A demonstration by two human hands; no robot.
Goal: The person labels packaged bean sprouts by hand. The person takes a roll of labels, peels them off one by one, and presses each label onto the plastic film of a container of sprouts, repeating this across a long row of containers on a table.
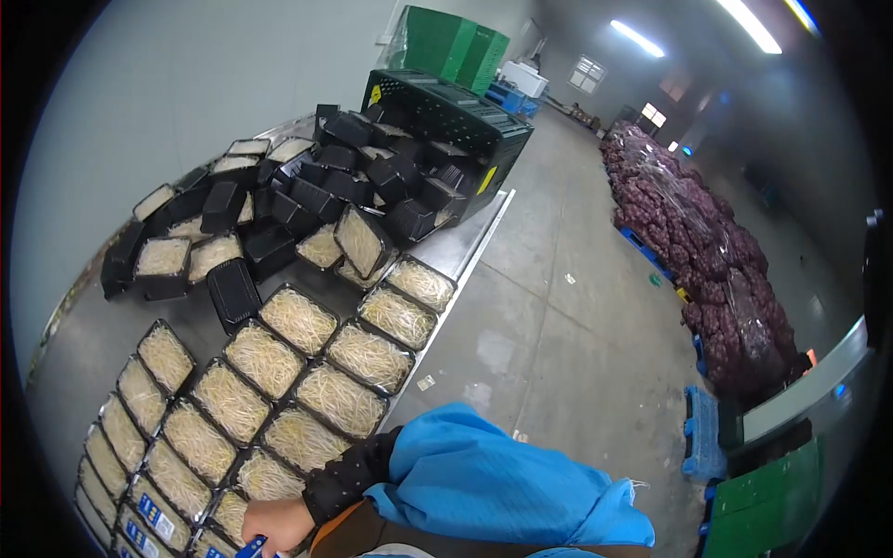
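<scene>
My right hand (279,521), in a black cuff and blue sleeve, is closed on a blue handheld tool (253,547) at the bottom edge, mostly cut off. Beside it, black trays of bean sprouts (246,391) lie in rows on a steel table (465,256); several at the lower left carry blue-and-white labels (153,511). Farther back, more black trays (270,232) lie in a loose heap, some tipped or upside down, spilling from a dark green crate (479,130) lying on its side. My left hand is not in view.
A pale wall (149,84) runs along the left. Green crates (446,46) and a white container (521,79) stand behind. Right of the concrete aisle (530,307) are wrapped sacks of purple produce (698,260) on blue pallets, a blue crate (702,437) and a green bin (758,493).
</scene>
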